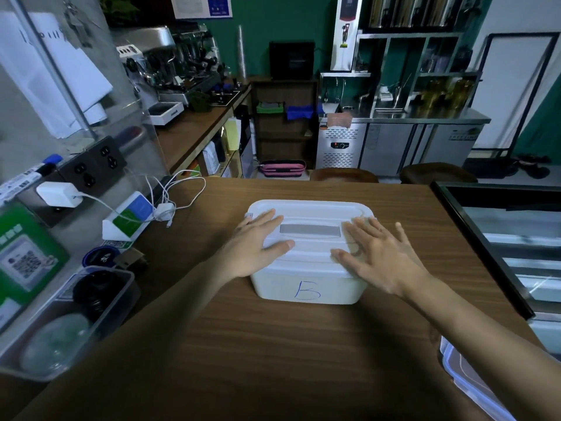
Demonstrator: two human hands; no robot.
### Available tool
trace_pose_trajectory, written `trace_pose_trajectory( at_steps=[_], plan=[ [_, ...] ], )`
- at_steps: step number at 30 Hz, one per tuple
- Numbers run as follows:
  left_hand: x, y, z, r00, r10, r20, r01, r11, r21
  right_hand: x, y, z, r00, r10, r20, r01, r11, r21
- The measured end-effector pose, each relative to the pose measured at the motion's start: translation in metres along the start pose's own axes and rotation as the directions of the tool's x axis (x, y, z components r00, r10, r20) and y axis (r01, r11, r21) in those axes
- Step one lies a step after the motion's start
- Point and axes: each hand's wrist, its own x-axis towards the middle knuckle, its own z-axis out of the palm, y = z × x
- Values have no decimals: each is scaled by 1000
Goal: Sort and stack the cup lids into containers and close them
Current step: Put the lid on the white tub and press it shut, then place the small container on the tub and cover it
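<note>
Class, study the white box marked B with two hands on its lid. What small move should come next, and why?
Probably press straight down with both palms to seat the lid. The left hand and right hand lie flat on it, fingers straight, and it already covers the box marked B; whether it has latched cannot be seen.

white rectangular plastic box point(306, 287) with a blue handwritten B on its front sits upright dead centre, its white lid point(309, 209) flat on top; open-topped clear plastic tub point(127, 278) far left holds black round lids point(97, 293) and clear domed lids point(57, 341)
</note>
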Motion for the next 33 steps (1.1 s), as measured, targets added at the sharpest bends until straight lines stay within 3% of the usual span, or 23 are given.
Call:
trace_pose_trajectory(
  at_steps=[3, 6, 13, 18, 22, 27, 33],
  plan=[
    [-17, 0, -14, 993, -12, -118, -4, 991, -134, 6, -24, -7, 992, -102, -69, 107, 991, 75],
    [-45, -9, -28, 985, -53, -162, 42, 996, -75, 13, -62, 2, 966, -243, -84, 255, 945, 203],
    [-139, -65, -62, 926, -131, -353, 167, 983, 72, 27, -169, 32, 825, -564, 31, 536, 799, 273],
    [-217, -124, -70, 855, -256, -452, 252, 965, -70, 42, -251, 56, 741, -662, 112, 604, 730, 319],
    [-262, -167, -72, 767, -452, -455, 403, 892, -206, 63, -305, 83, 705, -689, 166, 597, 704, 385],
    [-298, -206, -53, 617, -599, -509, 425, 799, -426, 86, -358, 115, 758, -629, 170, 481, 716, 505],
    [-307, -231, -22, 599, -631, -493, 336, 757, -560, 106, -392, 143, 843, -493, 214, 254, 716, 650]
  ],
)
